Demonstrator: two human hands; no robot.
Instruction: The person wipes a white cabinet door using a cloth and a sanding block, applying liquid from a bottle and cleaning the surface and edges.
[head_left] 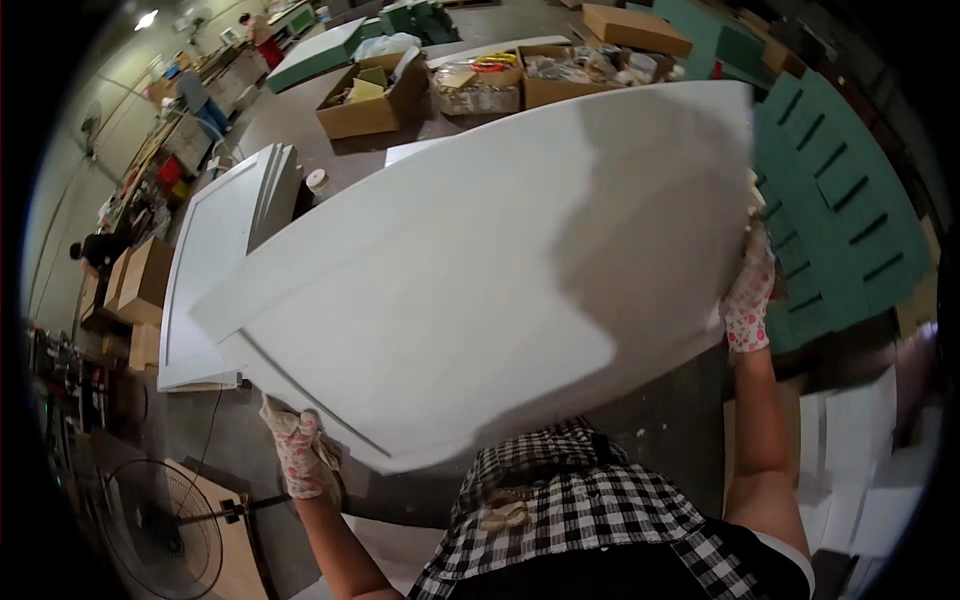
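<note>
A large white panel (470, 280) spans the middle of the view, tilted, with a narrow slot near its left end and a broad shadow over its right part. My left hand (297, 450), in a white glove with a pink flower print, grips its lower left edge; some fingers are hidden behind the panel. On the opposite side my right hand (750, 295), gloved alike, holds the right edge, its fingertips partly out of sight. Just beyond the panel's left end lies a stack of similar white panels (208, 275).
Open cardboard boxes (375, 118) of small parts stand along the table's far side, near a small white roll (317, 181). Green slotted sheets (845, 200) lie at right. A fan (165, 530) stands lower left. Several people work in the far left background.
</note>
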